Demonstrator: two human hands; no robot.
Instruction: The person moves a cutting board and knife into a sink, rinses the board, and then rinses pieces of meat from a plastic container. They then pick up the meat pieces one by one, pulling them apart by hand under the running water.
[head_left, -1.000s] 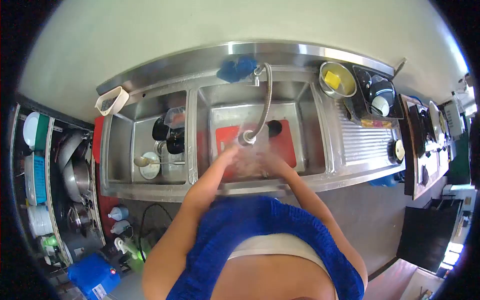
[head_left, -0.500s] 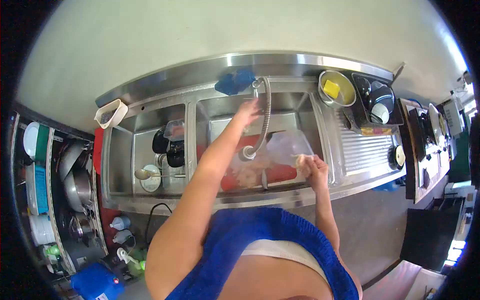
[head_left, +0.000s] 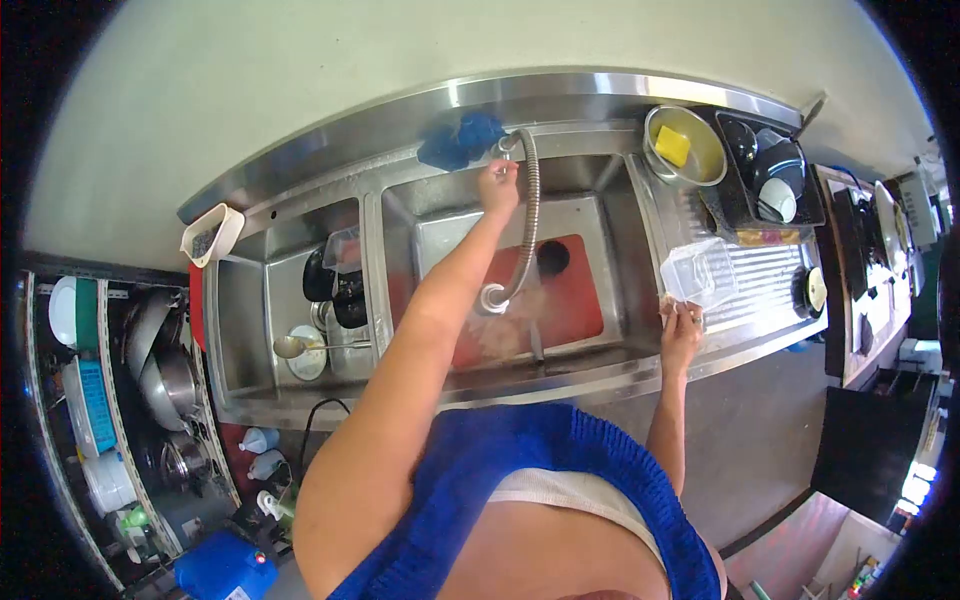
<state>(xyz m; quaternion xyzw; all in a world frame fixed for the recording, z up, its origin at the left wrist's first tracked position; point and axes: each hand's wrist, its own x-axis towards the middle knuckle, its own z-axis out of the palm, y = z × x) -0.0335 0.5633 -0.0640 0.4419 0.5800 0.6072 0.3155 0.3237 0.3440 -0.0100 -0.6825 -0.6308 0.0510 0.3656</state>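
My left hand (head_left: 498, 187) reaches across the right basin (head_left: 625, 230), its fingers closed on the faucet handle (head_left: 504, 168) at the back. A flexible metal hose (head_left: 532, 200) curves down to a spray head (head_left: 493, 298) over a red board (head_left: 575, 305). Something pale and blurred lies on the board near a knife-like tool (head_left: 538, 345), and a dark round thing (head_left: 552, 258) is at its back. My right hand (head_left: 682, 328) pinches the near corner of a clear plastic container (head_left: 700, 275) above the ribbed drainboard (head_left: 750, 290).
The left basin (head_left: 240, 330) holds black dishes, a ladle (head_left: 290, 346) and a white lid (head_left: 307, 362). A steel bowl (head_left: 700, 160) with a yellow sponge (head_left: 673, 147) and a black dish tray (head_left: 775, 235) stand at the back right. Blue cloth (head_left: 465, 140) lies behind the basins.
My left hand went from under the spray to the faucet handle. My right hand lifted the clear container from the basin and carried it right, over the drainboard.
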